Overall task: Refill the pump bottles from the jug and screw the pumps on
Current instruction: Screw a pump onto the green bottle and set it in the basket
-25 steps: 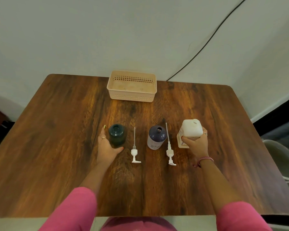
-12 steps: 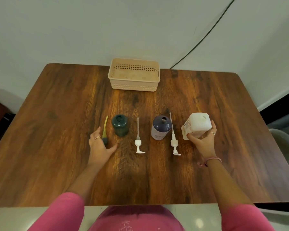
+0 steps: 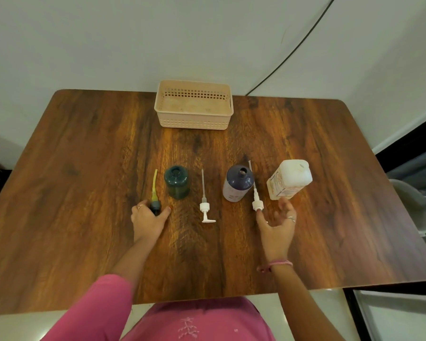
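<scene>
An open dark green bottle [image 3: 176,182] and an open purple bottle [image 3: 238,183] stand mid-table. A white jug [image 3: 289,178] stands to the right of them. A dark pump with a yellow-green tube [image 3: 154,193] lies left of the green bottle; my left hand [image 3: 148,217] curls around its head. One white pump [image 3: 205,205] lies between the bottles. A second white pump [image 3: 255,193] lies between the purple bottle and the jug. My right hand [image 3: 277,225] hovers just in front of the jug, fingers spread, one fingertip by that pump's collar.
A beige perforated basket [image 3: 193,108] sits at the far edge of the wooden table [image 3: 84,168]. A black cable [image 3: 293,50] runs down the wall behind it. A grey chair [image 3: 413,205] stands off the table's right side.
My right hand let go of the jug and drew back towards the white pump. My left hand left the green bottle and closed on the dark pump's head.
</scene>
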The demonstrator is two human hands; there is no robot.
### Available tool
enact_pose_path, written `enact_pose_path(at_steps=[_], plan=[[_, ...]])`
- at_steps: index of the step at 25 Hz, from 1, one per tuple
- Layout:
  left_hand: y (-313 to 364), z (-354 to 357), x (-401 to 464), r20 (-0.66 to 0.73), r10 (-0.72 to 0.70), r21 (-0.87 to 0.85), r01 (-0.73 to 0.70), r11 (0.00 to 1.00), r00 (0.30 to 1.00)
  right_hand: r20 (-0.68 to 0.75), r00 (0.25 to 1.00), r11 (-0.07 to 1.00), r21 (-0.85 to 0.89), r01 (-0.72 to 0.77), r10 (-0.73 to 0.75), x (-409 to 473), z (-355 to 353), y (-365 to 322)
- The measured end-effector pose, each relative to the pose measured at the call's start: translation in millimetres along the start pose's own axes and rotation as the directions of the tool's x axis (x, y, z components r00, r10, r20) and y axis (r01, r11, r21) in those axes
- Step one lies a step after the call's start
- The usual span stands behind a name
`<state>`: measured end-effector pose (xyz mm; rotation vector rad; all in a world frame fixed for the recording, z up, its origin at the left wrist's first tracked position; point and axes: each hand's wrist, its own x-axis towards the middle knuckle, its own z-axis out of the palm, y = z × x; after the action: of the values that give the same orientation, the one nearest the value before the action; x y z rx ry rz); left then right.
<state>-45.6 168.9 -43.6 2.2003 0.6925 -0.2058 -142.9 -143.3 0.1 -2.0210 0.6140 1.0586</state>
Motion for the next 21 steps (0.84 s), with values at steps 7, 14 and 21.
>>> enact_pose_path(at_steps=[7, 14, 21], plan=[[3.0, -11.4, 12.6, 0.004, -0.094, -0.095, 0.094, 0.991, 0.996, 0.436, 0.706, 0.828, 0.240, 0.507, -0.558, 121.2, 33.6, 44.9], [24.2, -49.3, -23.8, 0.117, -0.116, -0.495, 0.160, 0.854, 0.986, -0.030, 0.253, 0.238, -0.467, 0.852, -0.967, 20.7, 83.7, -158.9], [68.0, -98.9, -52.8, 0.196, 0.007, -0.419, 0.077, 0.905, 0.981, 0.008, 0.112, 0.098, -0.419, 0.903, -0.994, 1.0, 70.9, -210.5]])
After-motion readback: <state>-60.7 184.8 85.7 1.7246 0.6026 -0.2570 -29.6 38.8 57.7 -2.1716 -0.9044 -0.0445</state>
